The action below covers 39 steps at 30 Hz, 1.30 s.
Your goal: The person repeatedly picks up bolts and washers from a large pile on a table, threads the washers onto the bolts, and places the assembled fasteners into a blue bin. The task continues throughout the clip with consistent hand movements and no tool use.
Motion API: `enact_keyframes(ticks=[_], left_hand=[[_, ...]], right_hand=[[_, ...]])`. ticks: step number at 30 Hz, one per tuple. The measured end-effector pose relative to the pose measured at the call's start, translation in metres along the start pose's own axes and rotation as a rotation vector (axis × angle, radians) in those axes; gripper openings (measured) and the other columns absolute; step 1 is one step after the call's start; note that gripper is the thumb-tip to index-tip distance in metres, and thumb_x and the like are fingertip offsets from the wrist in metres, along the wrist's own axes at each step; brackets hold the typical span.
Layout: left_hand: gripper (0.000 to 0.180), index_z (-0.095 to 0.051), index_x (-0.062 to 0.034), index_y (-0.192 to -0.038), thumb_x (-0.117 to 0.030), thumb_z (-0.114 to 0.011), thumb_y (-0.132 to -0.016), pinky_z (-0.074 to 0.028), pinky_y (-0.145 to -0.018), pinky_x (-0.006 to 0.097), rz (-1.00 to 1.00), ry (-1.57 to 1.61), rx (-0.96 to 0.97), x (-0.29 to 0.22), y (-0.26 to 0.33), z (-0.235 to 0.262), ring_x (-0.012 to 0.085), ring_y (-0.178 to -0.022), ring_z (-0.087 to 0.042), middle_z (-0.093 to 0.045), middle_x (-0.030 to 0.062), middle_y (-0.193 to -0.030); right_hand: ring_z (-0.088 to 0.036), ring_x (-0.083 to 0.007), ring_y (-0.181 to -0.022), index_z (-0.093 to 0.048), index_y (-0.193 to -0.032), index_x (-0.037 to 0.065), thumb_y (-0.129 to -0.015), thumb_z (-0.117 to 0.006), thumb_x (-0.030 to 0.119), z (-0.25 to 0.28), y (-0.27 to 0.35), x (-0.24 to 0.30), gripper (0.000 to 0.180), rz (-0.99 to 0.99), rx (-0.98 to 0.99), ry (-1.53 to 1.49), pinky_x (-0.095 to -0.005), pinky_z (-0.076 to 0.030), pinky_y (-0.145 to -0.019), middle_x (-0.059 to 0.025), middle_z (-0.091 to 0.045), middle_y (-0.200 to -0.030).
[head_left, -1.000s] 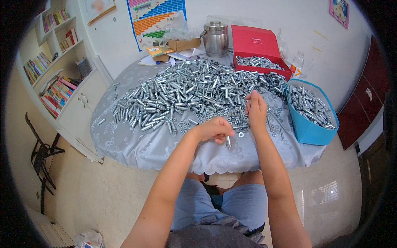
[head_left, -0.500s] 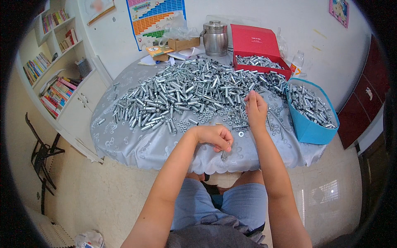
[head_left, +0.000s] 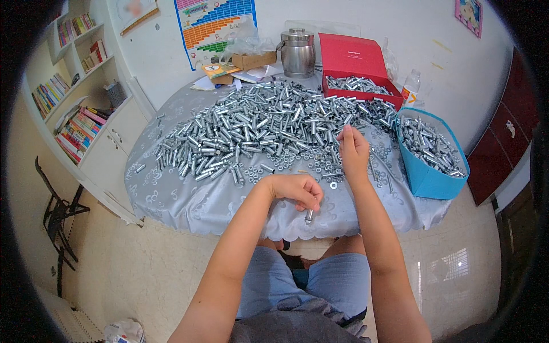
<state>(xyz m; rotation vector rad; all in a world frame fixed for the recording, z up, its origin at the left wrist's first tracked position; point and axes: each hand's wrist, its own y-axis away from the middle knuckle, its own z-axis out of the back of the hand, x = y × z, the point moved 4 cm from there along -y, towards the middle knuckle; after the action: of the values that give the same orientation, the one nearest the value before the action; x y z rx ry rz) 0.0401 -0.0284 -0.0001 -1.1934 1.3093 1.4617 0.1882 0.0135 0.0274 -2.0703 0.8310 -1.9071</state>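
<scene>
My left hand (head_left: pixel 298 191) is closed over the front part of the table, fingers curled round a silver expansion bolt (head_left: pixel 309 216). The bolt's lower end points down out of the fist; the fingers hide the rest. Farther right and higher, my right hand (head_left: pixel 355 151) is held with thumb and fingertips pinched together, close to the large heap of metal sleeves and bolts (head_left: pixel 246 123). Whatever sits between those fingertips is too small to make out. Between the hands a single washer (head_left: pixel 333 185) lies on the cloth, with many loose nuts and washers (head_left: pixel 303 157) beyond it.
A blue fabric bin (head_left: pixel 437 186) full of metal parts stands at the right. Behind the heap are a red box (head_left: pixel 354 54) with more parts, a steel pot (head_left: pixel 298 54) and a plastic bottle (head_left: pixel 410 88). Silver-grey cloth (head_left: pixel 166 194) covers the round table.
</scene>
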Motion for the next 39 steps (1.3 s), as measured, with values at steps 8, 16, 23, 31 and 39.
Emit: enact_keyframes(ticks=[8,16,23,31,39], left_hand=[[0.061,-0.040,-0.0079,-0.066,-0.069,-0.046,-0.070,-0.028,-0.049,0.025,-1.106,1.146,-0.478,-0.021,0.041,0.055,0.0123,-0.054,-0.030,-0.030,-0.0009,-0.059],[0.062,-0.040,-0.0069,-0.066,-0.068,-0.041,-0.074,-0.028,-0.048,0.025,-1.013,1.046,-0.543,-0.019,0.036,0.054,0.0133,-0.054,-0.031,-0.031,0.0001,-0.059],[0.061,-0.040,-0.0063,-0.065,-0.067,-0.040,-0.076,-0.027,-0.048,0.025,-1.032,1.057,-0.564,-0.021,0.037,0.054,0.0136,-0.054,-0.031,-0.032,0.0009,-0.058],[0.036,-0.045,-0.0071,-0.076,-0.042,-0.044,-0.086,-0.033,-0.052,0.025,-0.868,0.639,-0.924,-0.014,0.032,0.059,0.0119,-0.057,-0.037,-0.039,0.0002,-0.065],[0.030,-0.050,-0.0060,-0.090,0.004,-0.058,-0.063,-0.041,-0.069,0.029,-0.532,-0.575,-1.584,-0.003,0.030,0.065,0.0156,-0.075,-0.050,-0.053,0.0029,-0.081]], right_hand=[[-0.031,-0.0025,-0.045,-0.053,-0.066,0.004,-0.090,-0.045,0.026,0.002,0.000,0.000,0.034,-0.030,-0.015,-0.011,-0.0211,-0.023,-0.042,0.0050,-0.036,-0.049],[-0.030,-0.0025,-0.047,-0.053,-0.066,0.003,-0.090,-0.045,0.026,0.000,0.000,0.003,0.034,0.018,-0.013,0.020,-0.0211,-0.023,-0.043,0.0051,-0.037,-0.050],[-0.030,-0.0022,-0.046,-0.053,-0.065,0.004,-0.090,-0.045,0.026,0.003,-0.002,0.000,0.034,0.022,-0.041,0.031,-0.0208,-0.022,-0.042,0.0054,-0.036,-0.049],[-0.030,-0.0027,-0.040,-0.049,-0.066,0.004,-0.090,-0.045,0.028,0.011,-0.009,-0.004,0.035,-0.034,-0.060,-0.148,-0.0190,-0.024,-0.037,0.0049,-0.035,-0.048],[-0.031,-0.0032,-0.040,-0.050,-0.067,0.004,-0.090,-0.046,0.028,0.012,-0.010,-0.005,0.034,-0.111,-0.090,-0.182,-0.0188,-0.024,-0.036,0.0046,-0.035,-0.048]])
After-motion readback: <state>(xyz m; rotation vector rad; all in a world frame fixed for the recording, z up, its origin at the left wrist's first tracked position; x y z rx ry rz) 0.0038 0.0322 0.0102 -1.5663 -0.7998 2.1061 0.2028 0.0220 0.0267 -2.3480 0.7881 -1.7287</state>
